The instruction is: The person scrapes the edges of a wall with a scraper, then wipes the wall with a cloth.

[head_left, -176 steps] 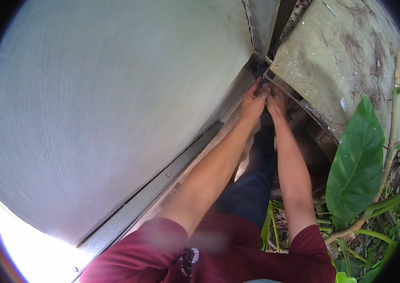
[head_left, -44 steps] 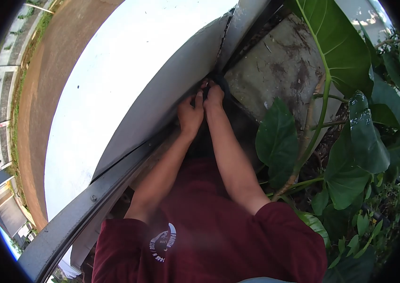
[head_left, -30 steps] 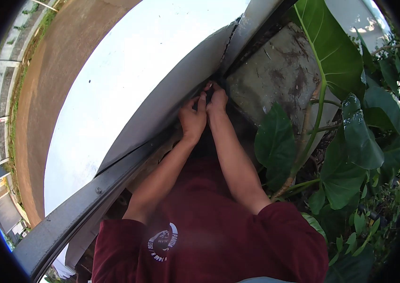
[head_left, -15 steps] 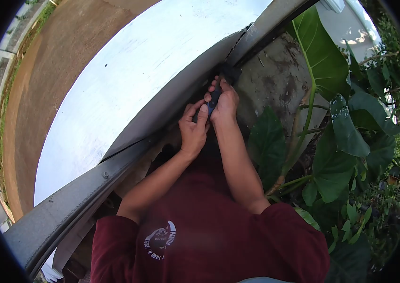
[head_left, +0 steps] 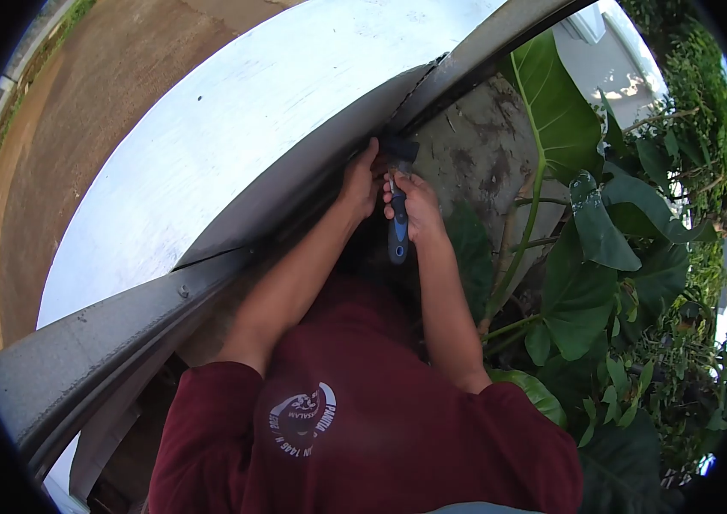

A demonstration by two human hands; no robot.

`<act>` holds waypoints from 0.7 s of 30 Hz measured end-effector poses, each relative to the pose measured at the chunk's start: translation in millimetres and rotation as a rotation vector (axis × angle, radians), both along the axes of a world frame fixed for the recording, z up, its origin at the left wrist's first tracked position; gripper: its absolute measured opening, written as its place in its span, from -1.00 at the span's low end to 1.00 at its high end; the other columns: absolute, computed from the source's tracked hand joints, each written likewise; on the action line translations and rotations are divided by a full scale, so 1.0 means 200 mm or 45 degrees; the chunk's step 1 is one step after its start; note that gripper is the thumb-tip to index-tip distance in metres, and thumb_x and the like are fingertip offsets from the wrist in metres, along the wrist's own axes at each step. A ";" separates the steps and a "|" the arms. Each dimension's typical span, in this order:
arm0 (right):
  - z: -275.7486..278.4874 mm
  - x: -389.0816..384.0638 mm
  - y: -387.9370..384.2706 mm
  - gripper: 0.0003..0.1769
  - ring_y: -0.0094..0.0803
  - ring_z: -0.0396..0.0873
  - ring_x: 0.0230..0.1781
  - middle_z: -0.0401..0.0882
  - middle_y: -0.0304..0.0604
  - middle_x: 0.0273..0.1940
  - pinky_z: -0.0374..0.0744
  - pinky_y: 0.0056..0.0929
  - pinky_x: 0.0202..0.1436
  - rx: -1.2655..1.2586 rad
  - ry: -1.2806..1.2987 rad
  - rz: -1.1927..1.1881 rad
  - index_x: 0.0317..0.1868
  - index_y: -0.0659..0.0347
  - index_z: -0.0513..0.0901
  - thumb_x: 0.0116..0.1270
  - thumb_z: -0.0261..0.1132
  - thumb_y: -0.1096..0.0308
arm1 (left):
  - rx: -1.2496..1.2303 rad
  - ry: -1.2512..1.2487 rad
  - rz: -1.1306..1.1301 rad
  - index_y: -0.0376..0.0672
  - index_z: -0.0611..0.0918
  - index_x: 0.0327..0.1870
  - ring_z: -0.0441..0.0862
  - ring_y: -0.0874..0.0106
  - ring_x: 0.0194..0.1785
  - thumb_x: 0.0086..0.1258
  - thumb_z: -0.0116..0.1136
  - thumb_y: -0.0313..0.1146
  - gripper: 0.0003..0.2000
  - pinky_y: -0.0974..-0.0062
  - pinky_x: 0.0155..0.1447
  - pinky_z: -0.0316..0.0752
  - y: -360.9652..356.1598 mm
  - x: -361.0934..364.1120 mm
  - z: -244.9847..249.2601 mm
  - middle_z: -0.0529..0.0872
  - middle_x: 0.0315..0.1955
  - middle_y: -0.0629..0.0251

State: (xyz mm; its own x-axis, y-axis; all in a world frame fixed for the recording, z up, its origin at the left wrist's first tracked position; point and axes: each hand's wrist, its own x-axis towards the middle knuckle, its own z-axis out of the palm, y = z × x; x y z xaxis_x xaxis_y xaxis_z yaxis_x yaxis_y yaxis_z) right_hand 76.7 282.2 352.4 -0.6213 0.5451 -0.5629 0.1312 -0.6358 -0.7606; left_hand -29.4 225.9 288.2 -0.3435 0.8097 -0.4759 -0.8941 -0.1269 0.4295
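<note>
My right hand [head_left: 415,204] is closed around the blue and black handle of a mallet [head_left: 397,230]. The handle's end, with a hole in it, points down toward my body. At the top, its dark, blocky head lies in shadow beside the metal frame. My left hand [head_left: 362,182] is just left of the head, at the underside of the white curved panel [head_left: 209,154]. Its thumb stretches upward, and its other fingers are partly hidden in shade. I see nothing held in it.
A grey metal frame bar [head_left: 115,338] runs diagonally along the panel's lower edge. Large green leaves [head_left: 582,291] crowd the right side, near a stained concrete surface [head_left: 483,137]. Brown ground [head_left: 123,94] lies beyond the panel.
My left hand has left the mallet's handle and moved up to the panel's underside. My right hand has come slightly lower, and the handle now hangs more upright in view.
</note>
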 end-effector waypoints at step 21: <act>0.10 -0.02 0.10 -0.80 -0.04 0.62 -0.50 0.59 0.13 -0.48 0.52 -0.14 -0.47 1.747 -0.387 0.335 -0.28 0.36 0.49 0.43 0.09 0.38 | -0.227 0.697 0.185 -0.13 0.61 -0.03 0.47 0.51 -0.09 0.36 0.27 -0.08 -0.66 0.59 0.07 0.32 -0.04 0.11 0.14 0.58 -0.20 0.31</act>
State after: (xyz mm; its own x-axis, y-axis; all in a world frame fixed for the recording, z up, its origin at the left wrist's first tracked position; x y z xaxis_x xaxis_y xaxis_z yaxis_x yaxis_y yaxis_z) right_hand 72.8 302.9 372.7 -0.7411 0.6471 0.1789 0.3945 0.6353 -0.6639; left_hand -7.5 217.4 316.7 -0.6787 0.6597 -0.3227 -0.5155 -0.1150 0.8491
